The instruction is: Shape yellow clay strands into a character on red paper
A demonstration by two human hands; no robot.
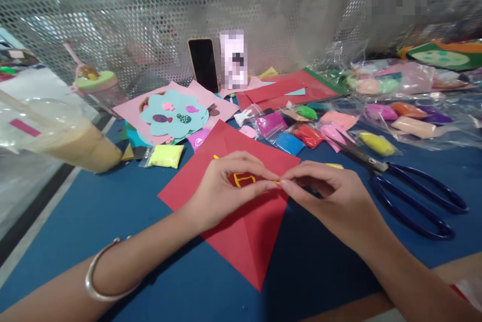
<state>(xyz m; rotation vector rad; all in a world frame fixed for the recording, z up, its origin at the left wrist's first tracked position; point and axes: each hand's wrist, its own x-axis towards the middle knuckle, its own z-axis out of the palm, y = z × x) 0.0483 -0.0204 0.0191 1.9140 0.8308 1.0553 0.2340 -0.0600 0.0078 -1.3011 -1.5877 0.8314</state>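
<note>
A sheet of red paper [248, 241], creased down the middle, lies turned like a diamond on the blue tabletop. Yellow strips of what looks like modelling clay [244, 180] form a character on it, partly covered by my left hand [226, 186]. Above the sheet, the fingertips of both hands meet. Between them is a small yellow clay piece [277, 183], pinched from the left by my left thumb and fingers and from the right by my right hand [331, 189]. Most of this piece is hidden by the fingers.
Scissors [380, 166] with blue handles lie open at the right. Behind are several clay packets [309, 136], a pink and blue fish craft [181, 113], and a black-screened phone [204, 65] against a perforated metal panel [161, 10]. A plastic cup [75, 141] stands left.
</note>
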